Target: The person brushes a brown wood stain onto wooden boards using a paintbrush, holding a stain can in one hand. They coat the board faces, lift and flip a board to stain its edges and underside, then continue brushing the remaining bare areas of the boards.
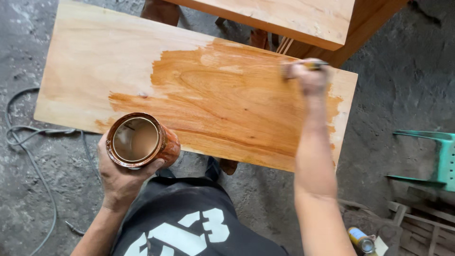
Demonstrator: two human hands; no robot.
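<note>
the right hand [310, 78] is closing its fingers around a brush [303, 66], blurred, pressing it on the far edge of the wooden board [95, 61]. the left hand [122, 178] is wrapping an open, stain-smeared can [141, 140] by its side, just off the board's near edge. the can is looking slick and likely light; gripping its wall mid-height seems safest. half the board is glistening amber.

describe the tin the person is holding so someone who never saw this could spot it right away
Start from the big wooden board, part pale and part coated wet orange. At its near edge the left hand holds an open round tin, tipped toward the camera. Its orange-stained sides and rim set it apart from the smaller can lying on the floor at lower right.
</note>
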